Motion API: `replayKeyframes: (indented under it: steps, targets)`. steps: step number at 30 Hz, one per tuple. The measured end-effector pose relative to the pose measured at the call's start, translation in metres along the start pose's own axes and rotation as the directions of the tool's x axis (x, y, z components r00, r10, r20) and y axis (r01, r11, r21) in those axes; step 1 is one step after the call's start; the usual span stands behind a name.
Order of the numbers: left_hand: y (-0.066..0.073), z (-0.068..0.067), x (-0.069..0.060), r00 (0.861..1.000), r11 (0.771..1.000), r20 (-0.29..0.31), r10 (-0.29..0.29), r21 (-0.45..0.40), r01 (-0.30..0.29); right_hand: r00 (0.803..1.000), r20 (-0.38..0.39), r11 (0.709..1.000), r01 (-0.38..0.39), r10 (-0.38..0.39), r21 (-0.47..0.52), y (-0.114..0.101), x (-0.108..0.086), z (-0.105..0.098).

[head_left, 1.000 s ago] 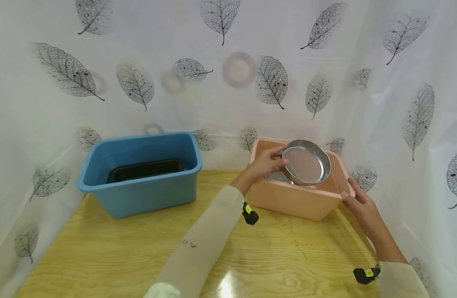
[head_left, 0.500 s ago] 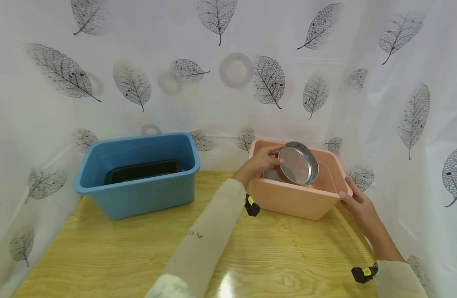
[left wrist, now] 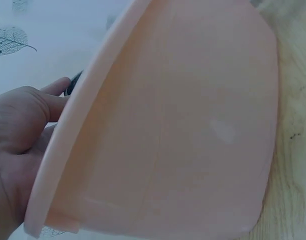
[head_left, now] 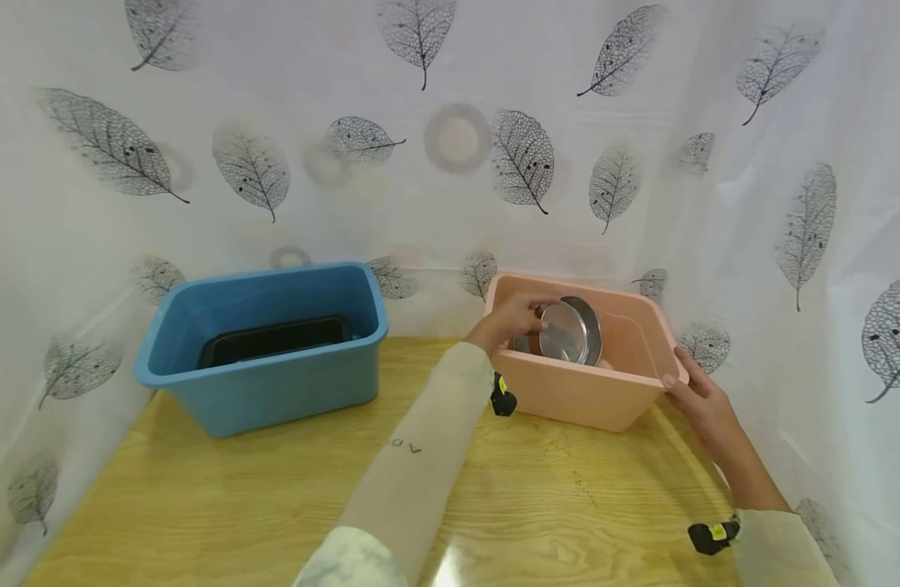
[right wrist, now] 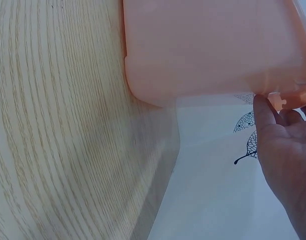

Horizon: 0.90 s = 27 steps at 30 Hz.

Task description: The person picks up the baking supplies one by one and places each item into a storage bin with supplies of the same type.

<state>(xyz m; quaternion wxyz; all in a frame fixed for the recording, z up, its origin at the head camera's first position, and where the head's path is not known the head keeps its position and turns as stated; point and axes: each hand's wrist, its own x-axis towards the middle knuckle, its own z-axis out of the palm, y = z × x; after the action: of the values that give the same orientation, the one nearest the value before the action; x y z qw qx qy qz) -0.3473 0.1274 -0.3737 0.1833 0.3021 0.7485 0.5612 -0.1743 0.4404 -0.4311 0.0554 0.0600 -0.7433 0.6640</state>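
Note:
My left hand point(head_left: 510, 319) pinches the edge of a round, shiny metal cake pan point(head_left: 565, 333). The pan is tilted on its side, with its lower part down inside the peach plastic bin point(head_left: 567, 390). Beside it in the bin, partly behind my fingers, shows a greyish item point(head_left: 522, 343) whose kind I cannot tell. At the bin's right end my right hand point(head_left: 707, 403) grips the rim; in the right wrist view the thumb of that hand point(right wrist: 288, 145) lies against the rim. The left wrist view has the bin's wall hiding nearly all of the pan.
To the left stands a blue plastic bin point(head_left: 292, 383) with a black rectangular pan point(head_left: 274, 341) inside. Both bins rest on a wood-grain table point(head_left: 274, 489). A white leaf-print curtain point(head_left: 347, 204) hangs right behind them and along the sides.
My left hand has lowered the cake pan deeper into the peach bin, tilting it more upright and shifting it left. My right hand keeps its hold on the rim.

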Motion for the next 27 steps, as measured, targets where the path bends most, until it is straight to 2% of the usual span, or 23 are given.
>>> replayKeyframes:
  steps: [4, 9, 11, 17, 23, 25, 27]
  targets:
    - [-0.003, 0.001, 0.003, 1.0, 0.996, 0.006, -0.03, 0.09, 0.029, 1.0, -0.003, 1.0, -0.002, 0.002, -0.017, -0.001, -0.001, 0.001]
    - [-0.007, 0.002, 0.008, 0.997, 0.991, 0.009, -0.079, 0.108, 0.078, 1.0, -0.012, 1.0, -0.012, 0.011, -0.023, -0.001, -0.001, 0.001]
    - [-0.008, 0.002, 0.009, 0.997, 0.989, -0.001, -0.081, 0.121, 0.081, 1.0, -0.015, 1.0, -0.01, 0.01, -0.028, -0.001, -0.001, 0.001]
    - [-0.007, 0.001, 0.007, 0.999, 0.988, -0.035, -0.02, 0.151, 0.025, 1.0, -0.018, 0.999, -0.005, 0.005, -0.032, 0.001, 0.0, 0.001]
    - [-0.002, -0.001, 0.002, 0.999, 0.991, -0.023, 0.041, 0.129, -0.038, 1.0, -0.012, 0.999, -0.013, 0.013, -0.047, 0.0, 0.0, 0.0]
    - [-0.001, -0.002, 0.0, 0.998, 0.992, -0.025, 0.06, 0.115, -0.056, 0.999, -0.006, 0.996, -0.033, 0.033, -0.088, -0.003, -0.001, -0.001]
    - [0.001, -0.003, -0.003, 0.996, 0.991, -0.017, 0.083, 0.106, -0.081, 0.998, -0.002, 0.979, -0.06, 0.061, -0.194, -0.008, -0.003, -0.003]
